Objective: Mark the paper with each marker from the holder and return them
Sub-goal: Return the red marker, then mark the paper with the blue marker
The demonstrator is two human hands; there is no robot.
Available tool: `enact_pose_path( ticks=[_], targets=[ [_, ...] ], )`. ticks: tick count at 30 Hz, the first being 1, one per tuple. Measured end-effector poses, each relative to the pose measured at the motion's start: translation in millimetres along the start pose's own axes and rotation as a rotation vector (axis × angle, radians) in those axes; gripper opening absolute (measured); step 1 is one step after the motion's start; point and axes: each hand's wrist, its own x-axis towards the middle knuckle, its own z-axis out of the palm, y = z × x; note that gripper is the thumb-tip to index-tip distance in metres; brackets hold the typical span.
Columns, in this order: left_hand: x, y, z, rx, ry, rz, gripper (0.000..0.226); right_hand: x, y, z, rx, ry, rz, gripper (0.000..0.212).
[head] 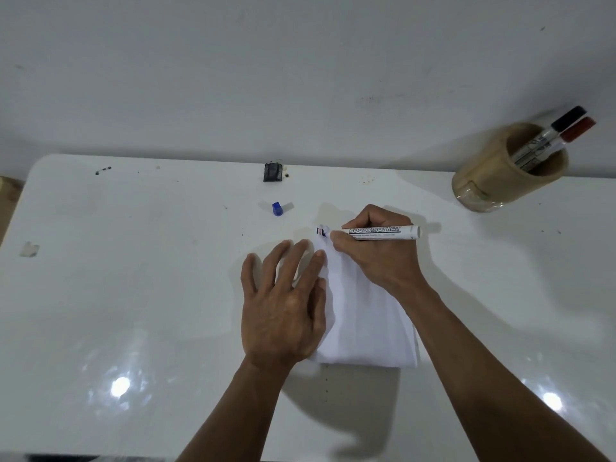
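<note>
A folded white paper (pixel 366 315) lies in the middle of the white table (pixel 133 278). My left hand (pixel 283 305) presses flat on its left side, fingers spread. My right hand (pixel 376 251) grips an uncapped white board marker (pixel 380 231), its tip touching the paper's top left corner beside short dark and red marks (pixel 320 231). The marker's blue cap (pixel 277 208) stands alone on the table beyond the paper. At the back right a wooden holder (pixel 493 181) leans, holding a black-capped marker (pixel 566 120) and a red-capped marker (pixel 578 130).
A small black object (pixel 273 172) sits at the table's far edge against the white wall. Dark ink spots (pixel 103 170) dot the back left. A scrap of tape (pixel 30 249) sticks near the left edge.
</note>
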Motion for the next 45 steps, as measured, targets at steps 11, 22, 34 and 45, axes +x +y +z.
enact_pose_path(
  ticks=[11,22,34,45],
  targets=[
    [2,3,-15,-0.115,-0.073,-0.074,0.048,-19,-34,-28,0.439,0.074,0.062,0.020],
    [80,-14,-40,-0.240,-0.036,-0.473,0.044,-54,-69,-43,0.522,0.097,0.084,0.016],
    [75,2,-93,-1.013,-0.011,-0.778,0.016,-78,-91,-39,0.500,0.148,0.043,0.014],
    [8,19,-173,-1.762,-0.134,-0.836,0.025,-145,-135,-16,0.389,0.157,-0.141,0.013]
  ],
)
